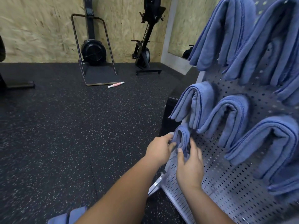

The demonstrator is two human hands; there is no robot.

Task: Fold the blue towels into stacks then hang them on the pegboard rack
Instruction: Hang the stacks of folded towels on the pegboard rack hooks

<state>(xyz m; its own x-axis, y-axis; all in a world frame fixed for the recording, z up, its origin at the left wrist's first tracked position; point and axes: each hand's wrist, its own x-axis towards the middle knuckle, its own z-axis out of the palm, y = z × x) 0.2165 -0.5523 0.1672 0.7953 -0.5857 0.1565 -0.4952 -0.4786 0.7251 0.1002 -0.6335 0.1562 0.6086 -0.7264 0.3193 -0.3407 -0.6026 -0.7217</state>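
Low down, near the left edge of the pegboard rack: a folded blue towel, bent into a narrow arch with the fold uppermost, caught between both hands. Left hand against the towel's left flank, fingers curled onto the cloth, one fingertip pushing in at the front layers. Right hand reaching in from below and to the right, thumb pressed on the hanging front edge, remaining fingers bent round the right flank, close to the perforated panel. Both grips closed on the same towel, neither hand spread flat. Lower ends of the towel hidden behind the right thumb and palm; cannot tell whether seated on a peg.

Just above, a row of hung towels, each draped in the same arch, stepping down to the right. Higher still, upper towels hanging longer. Below the left forearm, at the bottom edge, another blue cloth, partly cut off. Beyond, a speckled black floor with a pink roller lying on it, and upright exercise machines against a chipboard wall.
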